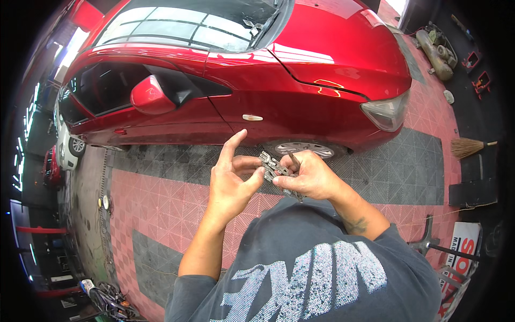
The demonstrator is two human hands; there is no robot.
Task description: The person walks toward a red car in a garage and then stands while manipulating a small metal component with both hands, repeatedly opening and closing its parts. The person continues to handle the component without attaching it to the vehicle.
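In front of my chest is a small grey metal part with cut-outs point(269, 164); its exact kind cannot be made out. My right hand point(312, 177) is closed around its right end, with the thumb on top. The thumb and middle finger of my left hand point(229, 180) pinch the left end, while the left index finger points up and away. A small dark stub shows by the right fingers, too unclear to name. Beyond my hands stands a red car point(316, 110), with an oval side marker lamp point(252, 117) on its fender.
The car's front wheel point(303, 148) stands just past my hands, and its mirror point(153, 94) juts out at left. Red and grey tiles point(161, 196) cover the floor. At right are a broom point(468, 147), an air compressor point(433, 53) and a sign board point(462, 252).
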